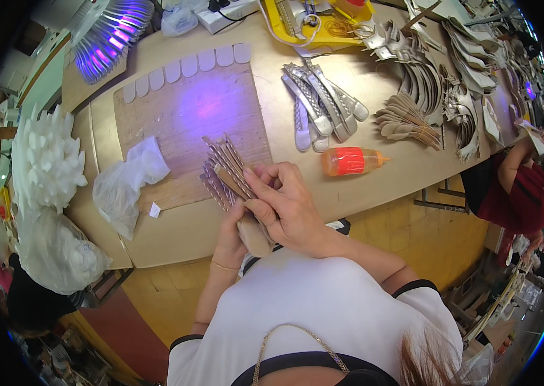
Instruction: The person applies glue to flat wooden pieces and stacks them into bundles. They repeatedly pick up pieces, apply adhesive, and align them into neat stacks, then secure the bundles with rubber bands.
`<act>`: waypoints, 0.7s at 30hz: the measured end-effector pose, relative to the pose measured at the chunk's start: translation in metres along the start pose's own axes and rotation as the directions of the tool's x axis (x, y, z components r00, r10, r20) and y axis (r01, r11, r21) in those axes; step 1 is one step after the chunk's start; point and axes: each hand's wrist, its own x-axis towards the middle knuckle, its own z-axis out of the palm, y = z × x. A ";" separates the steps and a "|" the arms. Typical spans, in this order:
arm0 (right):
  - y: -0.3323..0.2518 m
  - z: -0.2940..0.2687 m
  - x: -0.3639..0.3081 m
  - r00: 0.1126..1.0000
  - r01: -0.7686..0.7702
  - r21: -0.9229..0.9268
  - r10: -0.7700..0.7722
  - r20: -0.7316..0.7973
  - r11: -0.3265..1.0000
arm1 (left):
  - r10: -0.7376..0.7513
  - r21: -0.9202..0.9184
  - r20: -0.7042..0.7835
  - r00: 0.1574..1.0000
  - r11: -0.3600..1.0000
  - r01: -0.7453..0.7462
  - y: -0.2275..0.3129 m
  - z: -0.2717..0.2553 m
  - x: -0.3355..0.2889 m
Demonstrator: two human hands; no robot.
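Close to my body, over the table's near edge, both my hands hold a bundle of braided straps [222,161]. Their patterned ends fan out away from me, and a smooth tan end sticks out below. My left hand [228,233] grips the bundle from underneath, its fingers partly hidden behind it. With thumb and fingers bent, my right hand [292,209] pinches the straps from the right side. Beyond them lies a worn wooden board [150,132], with a row of pale rounded tabs [189,65] along its far edge. A purple glow falls on the board.
Right of the board are a silver strap pile [323,106], an orange bottle with a red label [349,161] and a banded bundle of tan pieces [407,119]. A yellow tray [272,26] and finned lamp [114,38] stand far off. Plastic bags [124,190] lie left; a person [529,193] is at right.
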 end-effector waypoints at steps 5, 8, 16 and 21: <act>0.005 -0.002 0.009 0.996 -0.029 -0.035 0.026 -0.081 0.999 | -0.042 0.053 -0.026 0.999 0.998 0.043 0.004 0.010 0.007; 0.000 -0.008 0.007 0.992 -0.127 0.051 0.128 -0.001 0.991 | -0.117 0.032 -0.139 0.983 0.992 0.123 0.003 0.005 0.011; 0.003 -0.061 0.006 0.865 -0.375 0.160 0.282 0.415 0.913 | -0.339 0.054 -0.157 0.928 0.935 0.351 -0.001 -0.014 -0.009; 0.025 -0.041 0.009 0.803 -0.586 0.424 0.426 0.416 0.690 | -0.381 0.233 -0.043 0.924 0.895 0.380 -0.002 -0.001 -0.010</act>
